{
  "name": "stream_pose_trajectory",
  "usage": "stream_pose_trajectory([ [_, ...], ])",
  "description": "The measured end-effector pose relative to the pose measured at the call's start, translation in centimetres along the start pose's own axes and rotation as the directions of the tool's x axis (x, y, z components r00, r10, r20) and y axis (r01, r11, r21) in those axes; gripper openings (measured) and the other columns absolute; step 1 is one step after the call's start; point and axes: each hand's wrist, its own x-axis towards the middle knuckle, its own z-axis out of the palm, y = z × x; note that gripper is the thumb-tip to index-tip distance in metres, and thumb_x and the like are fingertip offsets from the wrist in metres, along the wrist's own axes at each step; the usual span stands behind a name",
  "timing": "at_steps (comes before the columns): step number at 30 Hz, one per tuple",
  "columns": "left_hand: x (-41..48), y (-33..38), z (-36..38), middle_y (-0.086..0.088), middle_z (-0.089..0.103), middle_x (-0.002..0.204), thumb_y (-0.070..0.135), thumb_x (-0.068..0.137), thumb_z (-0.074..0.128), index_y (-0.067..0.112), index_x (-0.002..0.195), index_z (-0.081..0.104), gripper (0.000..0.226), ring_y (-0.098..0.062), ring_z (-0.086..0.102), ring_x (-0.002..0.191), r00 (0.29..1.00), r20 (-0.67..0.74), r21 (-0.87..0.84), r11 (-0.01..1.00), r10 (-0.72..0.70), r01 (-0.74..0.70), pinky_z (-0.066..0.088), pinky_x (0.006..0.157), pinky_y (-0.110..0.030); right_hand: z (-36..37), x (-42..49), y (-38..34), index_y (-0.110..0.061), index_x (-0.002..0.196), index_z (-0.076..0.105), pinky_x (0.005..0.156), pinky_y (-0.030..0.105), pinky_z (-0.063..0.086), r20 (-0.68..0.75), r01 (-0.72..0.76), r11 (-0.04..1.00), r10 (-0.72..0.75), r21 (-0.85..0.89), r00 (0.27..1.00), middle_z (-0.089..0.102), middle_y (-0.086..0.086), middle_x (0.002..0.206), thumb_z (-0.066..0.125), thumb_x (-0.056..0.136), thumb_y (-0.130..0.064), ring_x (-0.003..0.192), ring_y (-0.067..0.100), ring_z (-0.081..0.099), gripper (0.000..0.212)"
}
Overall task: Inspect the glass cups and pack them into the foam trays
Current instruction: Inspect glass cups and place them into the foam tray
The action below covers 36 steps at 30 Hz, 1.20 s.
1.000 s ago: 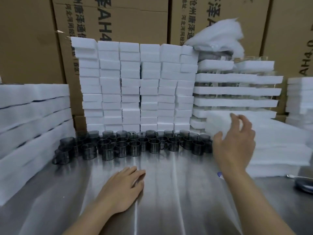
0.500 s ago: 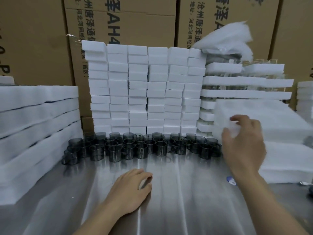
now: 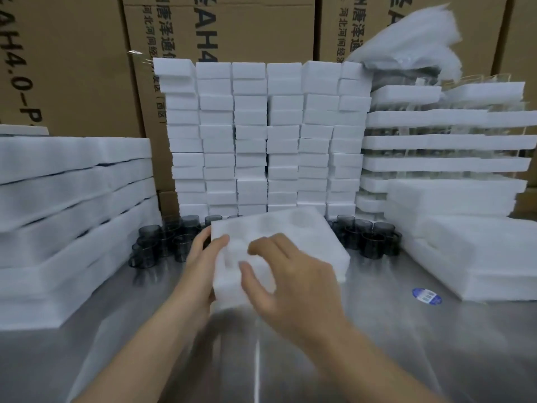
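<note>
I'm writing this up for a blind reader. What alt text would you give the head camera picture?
A person's two hands bring a white foam tray with round hollows over a steel table: the left hand grips its left edge, the right hand spreads over it. Dark glass cups stand in a row behind, before stacked foam blocks and cardboard boxes.

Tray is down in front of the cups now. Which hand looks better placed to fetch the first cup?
Probably the right hand: it hovers over the foam tray with loose fingers, holding nothing, while the left hand grips the tray's left edge. Glass cups show on both sides of the tray.
</note>
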Motion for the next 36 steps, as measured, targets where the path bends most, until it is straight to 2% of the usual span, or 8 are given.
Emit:
stream_pose_trajectory([
  [3, 0.3, 0.5, -1.6, -0.003, 0.082, 0.115, 0.037, 0.103, 0.065, 0.040, 0.124, 0.074, 0.023, -0.029, 0.080, 0.101, 0.983, 0.084, 0.053, 0.985, -0.166, 0.162, 0.066, 0.081, -0.045, -1.3, 1.3, 5.3, -0.027, 0.115, 0.071, 0.084, 0.032, 0.051, -0.084, -0.250, 0.964, 0.258, 0.093, 0.962, 0.063, -0.015, 0.113, 0.062, 0.098, -0.038, 0.106, 0.012, 0.060, 0.022],
  [6, 0.3, -0.3, -1.8, -0.008, 0.082, 0.114, 0.030, 0.109, 0.058, 0.026, 0.128, 0.073, 0.025, -0.029, 0.081, 0.098, 0.963, 0.076, 0.155, 0.958, -0.257, 0.243, 0.063, 0.081, -0.043, -0.7, 0.1, 9.8, -0.029, 0.142, 0.061, 0.105, 0.029, 0.039, 0.330, -0.609, 0.787, 0.552, 0.096, 0.766, 0.057, -0.014, 0.142, 0.061, 0.103, -0.046, 0.136, 0.013, 0.049, 0.043],
  [10, 0.8, -1.3, -1.6, 0.001, 0.062, 0.152, 0.035, 0.114, 0.051, 0.028, 0.157, 0.053, 0.044, -0.025, 0.062, 0.137, 0.977, 0.050, 0.356, 0.917, -0.209, 0.178, 0.049, 0.115, -0.047, 0.9, -1.9, 11.3, -0.035, 0.152, 0.054, 0.109, 0.028, 0.031, 0.633, -0.840, 0.482, 0.576, 0.249, 0.517, 0.048, -0.011, 0.157, 0.062, 0.104, -0.043, 0.143, 0.006, 0.041, 0.049],
  [17, 2.0, -2.2, -3.0, -0.004, 0.066, 0.078, 0.040, 0.108, 0.055, 0.024, 0.082, 0.061, 0.031, -0.027, 0.064, 0.080, 0.988, -0.070, 0.662, 0.747, 0.138, -0.058, 0.049, 0.080, -0.038, 0.8, -1.8, 12.6, -0.043, 0.107, 0.079, 0.109, 0.033, 0.043, 0.588, -0.830, 0.421, 0.586, 0.366, 0.557, 0.074, -0.027, 0.114, 0.064, 0.100, -0.051, 0.124, 0.007, 0.063, 0.018],
  [22, 3.6, -3.5, -4.9, 0.003, 0.066, 0.122, 0.012, 0.104, 0.058, 0.030, 0.135, 0.065, 0.037, -0.014, 0.061, 0.098, 0.927, -0.158, 0.767, 0.634, 0.339, -0.101, 0.047, 0.080, -0.032, 1.2, -3.0, 13.5, -0.034, 0.090, 0.083, 0.091, 0.054, 0.057, 0.375, -0.773, 0.449, 0.690, 0.449, 0.619, 0.078, -0.006, 0.089, 0.062, 0.104, -0.040, 0.096, 0.030, 0.072, 0.026],
  [28, 6.6, -3.8, -4.1, -0.004, 0.049, 0.136, 0.022, 0.110, 0.052, 0.048, 0.160, 0.037, 0.058, -0.029, 0.064, 0.095, 0.956, 0.092, 0.909, 0.368, 0.280, -0.196, 0.057, 0.083, -0.044, 1.7, -3.1, 14.2, -0.035, 0.089, 0.080, 0.083, 0.053, 0.058, 0.357, -0.774, 0.458, 0.701, 0.438, 0.617, 0.076, -0.005, 0.083, 0.059, 0.106, -0.040, 0.089, 0.030, 0.070, 0.028],
  [32, 7.2, -4.0, -4.1, -0.001, 0.042, 0.138, 0.028, 0.102, 0.060, 0.041, 0.147, 0.046, 0.049, -0.022, 0.057, 0.090, 0.962, 0.081, 0.982, 0.144, 0.262, -0.122, 0.050, 0.072, -0.037, 2.1, -3.2, 14.9, -0.035, 0.086, 0.079, 0.084, 0.055, 0.058, 0.355, -0.767, 0.489, 0.689, 0.416, 0.632, 0.074, -0.004, 0.081, 0.059, 0.106, -0.038, 0.085, 0.029, 0.070, 0.028],
  [36, 6.8, -3.7, -3.9, 0.004, 0.050, 0.138, 0.032, 0.105, 0.060, 0.036, 0.115, 0.059, 0.011, -0.019, 0.054, 0.103, 0.938, 0.045, 0.969, 0.214, 0.345, -0.125, 0.044, 0.076, -0.035, 2.2, -3.2, 14.9, -0.036, 0.084, 0.077, 0.075, 0.040, 0.055, 0.350, -0.749, 0.497, 0.674, 0.438, 0.651, 0.074, -0.007, 0.079, 0.059, 0.106, -0.034, 0.078, 0.017, 0.068, 0.028],
])
